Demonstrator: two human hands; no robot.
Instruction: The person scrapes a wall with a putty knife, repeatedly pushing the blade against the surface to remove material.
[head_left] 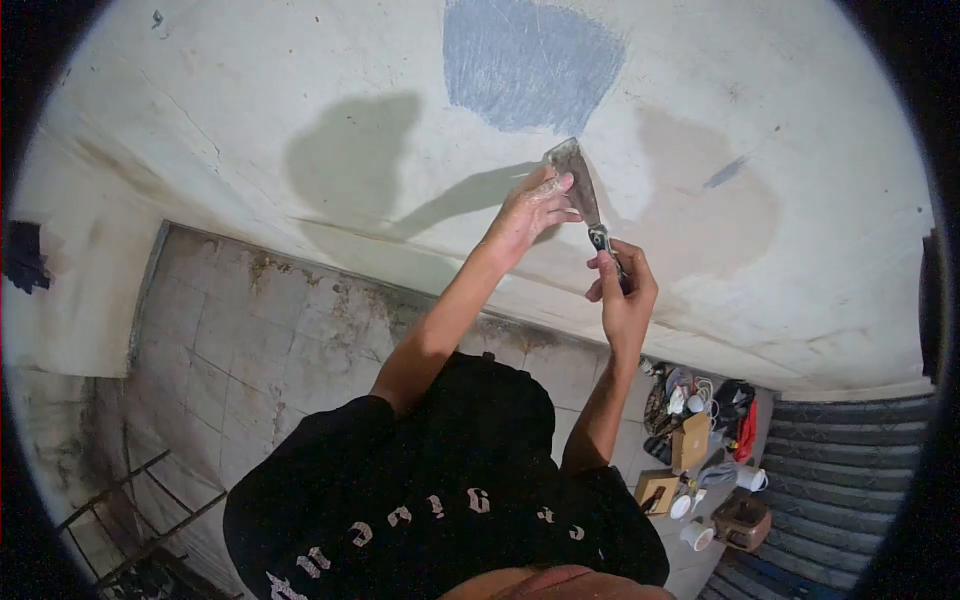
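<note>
A putty knife point(578, 182) with a dull metal blade and a dark handle is held up in front of the pale wall. Wrapped round its handle is my right hand point(628, 290). At the blade, my left hand point(537, 212) has its thumb and fingers against the metal near the broad end, with whitish residue on the fingers. Just above the blade's edge, a scraped grey-blue patch point(530, 65) shows on the wall point(400, 60). A smaller grey-blue mark point(726, 172) lies to the right.
Tiled floor point(240, 345) runs along the wall's base. Cardboard boxes point(690, 442), a brown bin point(742, 518), white tubs point(697, 537) and bags stand at the lower right beside a ribbed shutter point(850, 480). A metal ladder-like frame point(150, 510) is at lower left.
</note>
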